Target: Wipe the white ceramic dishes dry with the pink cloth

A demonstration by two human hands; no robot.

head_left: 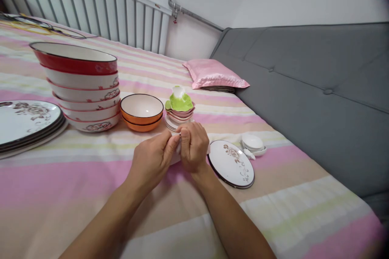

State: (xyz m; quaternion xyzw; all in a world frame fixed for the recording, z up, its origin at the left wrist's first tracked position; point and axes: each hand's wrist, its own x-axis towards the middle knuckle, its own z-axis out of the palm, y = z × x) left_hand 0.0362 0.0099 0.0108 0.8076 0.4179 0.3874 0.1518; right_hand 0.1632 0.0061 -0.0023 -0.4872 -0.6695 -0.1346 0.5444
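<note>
My left hand (pixel 152 156) and my right hand (pixel 193 145) meet in the middle, fingers curled and thumbs side by side. Both close on something whitish (pixel 176 158) that the fingers mostly cover, so I cannot make out its kind. Just beyond them stands a stack of small leaf-shaped dishes (pixel 181 103), green on top and pink below, over white saucers (pixel 170 124). To the right of my right hand lie flat white plates (pixel 232 164) with a dark rim and brown flower print. Two nested orange bowls (pixel 142 113) stand beyond my left hand.
A tall stack of red and white bowls (pixel 88 101) rises at left, beside large oval plates (pixel 30 119). Small white dishes (pixel 253 142) sit at right. Farther back are a pink pillow (pixel 215 73), cables (pixel 39 24), a radiator (pixel 100 8) and a grey headboard (pixel 304 60). Striped bedding (pixel 91 186) lies underneath.
</note>
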